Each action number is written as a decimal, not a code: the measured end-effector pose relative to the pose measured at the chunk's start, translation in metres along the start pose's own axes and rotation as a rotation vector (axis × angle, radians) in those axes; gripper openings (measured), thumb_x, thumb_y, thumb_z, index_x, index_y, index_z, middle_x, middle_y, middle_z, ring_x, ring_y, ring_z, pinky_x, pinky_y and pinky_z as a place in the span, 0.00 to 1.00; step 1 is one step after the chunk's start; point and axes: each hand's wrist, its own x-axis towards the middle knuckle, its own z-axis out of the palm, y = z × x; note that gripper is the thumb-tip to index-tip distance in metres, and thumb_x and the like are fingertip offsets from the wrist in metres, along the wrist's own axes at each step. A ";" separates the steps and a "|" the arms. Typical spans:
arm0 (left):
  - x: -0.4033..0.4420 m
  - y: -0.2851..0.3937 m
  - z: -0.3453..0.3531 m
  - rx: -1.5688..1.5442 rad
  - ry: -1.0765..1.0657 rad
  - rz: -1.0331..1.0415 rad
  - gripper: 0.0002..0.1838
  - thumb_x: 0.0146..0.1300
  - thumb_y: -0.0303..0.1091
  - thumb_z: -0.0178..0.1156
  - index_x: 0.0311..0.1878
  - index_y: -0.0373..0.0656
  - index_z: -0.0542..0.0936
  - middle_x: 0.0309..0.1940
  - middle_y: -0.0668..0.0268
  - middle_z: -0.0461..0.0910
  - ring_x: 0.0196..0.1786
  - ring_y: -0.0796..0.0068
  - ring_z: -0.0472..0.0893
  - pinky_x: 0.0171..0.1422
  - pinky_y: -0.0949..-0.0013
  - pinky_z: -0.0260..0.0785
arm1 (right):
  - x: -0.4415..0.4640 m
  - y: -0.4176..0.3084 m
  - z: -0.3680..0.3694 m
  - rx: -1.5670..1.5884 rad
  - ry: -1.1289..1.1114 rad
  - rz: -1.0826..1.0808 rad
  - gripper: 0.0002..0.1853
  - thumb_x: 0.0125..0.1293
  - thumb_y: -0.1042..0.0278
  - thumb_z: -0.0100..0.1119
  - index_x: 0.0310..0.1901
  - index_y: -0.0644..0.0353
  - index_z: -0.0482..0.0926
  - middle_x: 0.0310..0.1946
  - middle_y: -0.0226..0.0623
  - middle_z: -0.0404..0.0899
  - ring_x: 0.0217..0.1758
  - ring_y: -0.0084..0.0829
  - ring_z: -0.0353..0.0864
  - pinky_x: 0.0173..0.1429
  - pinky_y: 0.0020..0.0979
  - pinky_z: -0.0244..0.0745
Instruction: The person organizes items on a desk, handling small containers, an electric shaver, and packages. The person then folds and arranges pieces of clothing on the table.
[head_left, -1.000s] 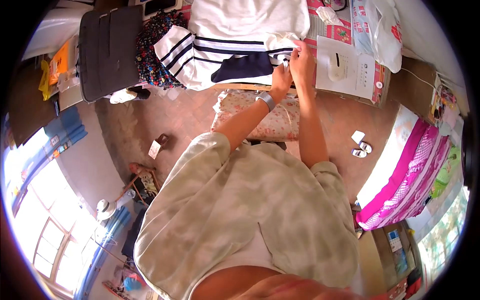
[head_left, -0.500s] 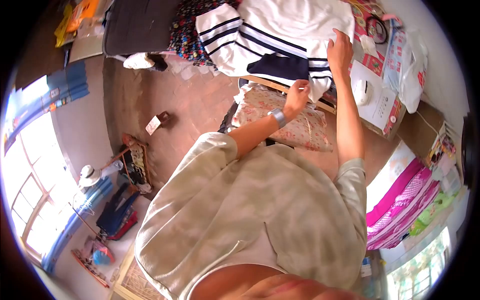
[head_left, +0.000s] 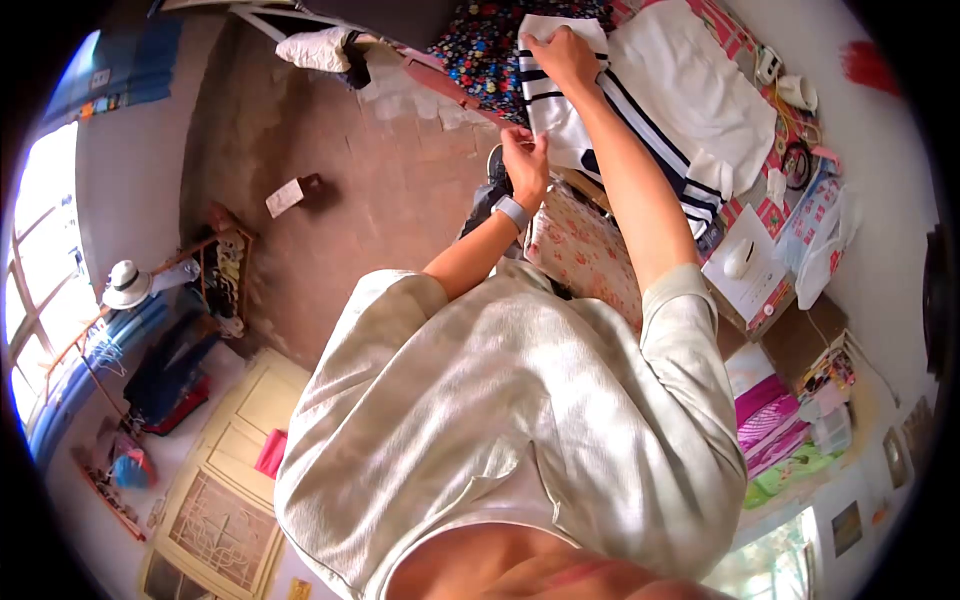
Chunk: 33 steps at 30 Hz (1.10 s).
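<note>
A white long-sleeved sweater (head_left: pixel 690 95) with navy stripes lies spread on the table, one sleeve stretched toward the left. My right hand (head_left: pixel 568 60) reaches over that sleeve, its fingers closed on the cuff end. Lower down, my left hand (head_left: pixel 525 168), with a watch on the wrist, pinches the sleeve's near edge. The right forearm covers part of the sweater's striped hem. Under the sleeve and beyond it lies a dark flowered cloth (head_left: pixel 480 58).
A floral cushioned seat (head_left: pixel 580 245) stands between me and the table. To the right are a white computer mouse (head_left: pixel 739 258) on a sheet, a plastic bag (head_left: pixel 828 245) and cables. A small box (head_left: pixel 287 197) sits on the brick floor at left.
Both hands have moved left along the sweater, from its hem to the sleeve, and now grip it. The view has turned, so the table appears farther right.
</note>
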 end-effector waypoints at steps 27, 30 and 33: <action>-0.009 0.026 -0.040 0.164 -0.298 0.293 0.10 0.67 0.21 0.54 0.49 0.43 0.78 0.43 0.53 0.71 0.41 0.52 0.76 0.46 0.57 0.71 | -0.021 -0.030 0.020 -0.008 0.094 -0.074 0.26 0.63 0.40 0.64 0.42 0.60 0.79 0.39 0.47 0.84 0.42 0.49 0.86 0.44 0.49 0.82; -0.007 0.026 -0.041 0.158 -0.309 0.251 0.10 0.67 0.21 0.54 0.48 0.43 0.78 0.43 0.53 0.71 0.41 0.51 0.77 0.46 0.57 0.72 | -0.011 -0.024 0.031 -0.037 0.124 -0.079 0.17 0.65 0.51 0.59 0.44 0.58 0.80 0.43 0.48 0.84 0.44 0.52 0.86 0.47 0.52 0.80; -0.002 0.022 -0.040 0.163 -0.285 0.314 0.10 0.66 0.21 0.55 0.48 0.41 0.79 0.41 0.56 0.70 0.34 0.64 0.74 0.41 0.64 0.70 | -0.003 -0.010 0.026 0.301 0.128 -0.001 0.17 0.66 0.53 0.58 0.39 0.60 0.82 0.36 0.47 0.86 0.44 0.52 0.85 0.47 0.49 0.78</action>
